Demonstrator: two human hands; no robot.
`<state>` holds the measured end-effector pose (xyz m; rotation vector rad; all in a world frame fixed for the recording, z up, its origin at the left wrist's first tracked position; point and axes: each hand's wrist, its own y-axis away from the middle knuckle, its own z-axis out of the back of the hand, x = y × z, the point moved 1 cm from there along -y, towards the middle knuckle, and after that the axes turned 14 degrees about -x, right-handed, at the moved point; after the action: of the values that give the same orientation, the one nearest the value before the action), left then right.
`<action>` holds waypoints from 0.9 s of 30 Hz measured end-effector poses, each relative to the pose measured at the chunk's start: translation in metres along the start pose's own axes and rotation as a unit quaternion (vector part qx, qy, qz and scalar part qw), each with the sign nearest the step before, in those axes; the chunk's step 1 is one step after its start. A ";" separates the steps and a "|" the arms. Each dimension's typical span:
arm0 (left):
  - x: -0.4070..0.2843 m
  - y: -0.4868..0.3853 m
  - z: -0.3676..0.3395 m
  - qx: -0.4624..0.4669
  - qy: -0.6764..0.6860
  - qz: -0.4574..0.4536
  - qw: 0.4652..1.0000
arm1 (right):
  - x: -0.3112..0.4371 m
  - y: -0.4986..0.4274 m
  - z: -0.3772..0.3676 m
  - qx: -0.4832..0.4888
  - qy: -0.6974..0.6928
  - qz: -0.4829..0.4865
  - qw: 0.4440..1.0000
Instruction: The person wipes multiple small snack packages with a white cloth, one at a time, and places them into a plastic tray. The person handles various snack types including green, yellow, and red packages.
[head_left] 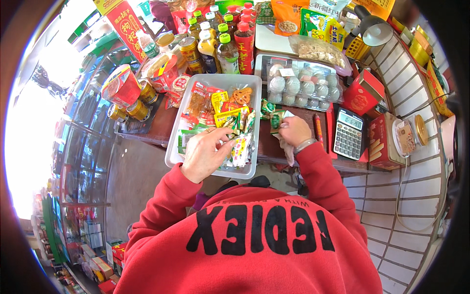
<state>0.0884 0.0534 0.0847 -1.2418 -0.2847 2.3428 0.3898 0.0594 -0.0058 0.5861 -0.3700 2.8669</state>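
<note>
My left hand (207, 151) is over the front part of a translucent plastic bin (169, 147), its thumb and fingers curled among small snack packets. Whether it grips one of them I cannot tell. The bin holds yellow packets (231, 115), red packets and a white packet with coloured print (240, 150). To the bin's right, my right hand (295, 130) is closed on a pale crumpled cloth (287, 150), which hangs down at the table edge. A green and gold packet (276, 121) lies at its fingertips, with another green packet (267, 106) just behind.
Bottles (227, 55) and cans stand behind the bin, with a red instant-noodle tub (121, 86) at left. Clear cartons of eggs (303, 86), a calculator (349, 134), a red box (367, 92), a snack box (383, 141) and a desk lamp (376, 33) occupy the right side.
</note>
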 end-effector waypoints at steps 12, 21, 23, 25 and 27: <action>-0.044 -0.022 -0.060 0.094 0.359 0.146 0.917 | 0.059 0.069 0.081 0.038 -0.536 -0.059 0.841; -0.032 -0.011 -0.067 0.015 0.375 0.214 0.902 | 0.043 0.057 0.094 -0.055 -0.662 -0.155 0.731; -0.030 -0.008 -0.073 0.000 0.415 0.211 0.885 | 0.061 0.059 0.110 -0.056 -0.717 -0.140 0.680; -0.034 -0.007 -0.079 -0.003 0.427 0.207 0.880 | 0.079 0.066 0.112 -0.069 -0.717 -0.090 0.687; -0.053 -0.006 -0.076 0.004 0.439 0.217 0.872 | 0.091 0.072 0.105 -0.169 -0.511 0.060 0.841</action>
<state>0.1776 0.0299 0.0822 -2.3846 0.3445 1.8003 0.3287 -0.0256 0.1098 2.0099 -1.0384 2.2016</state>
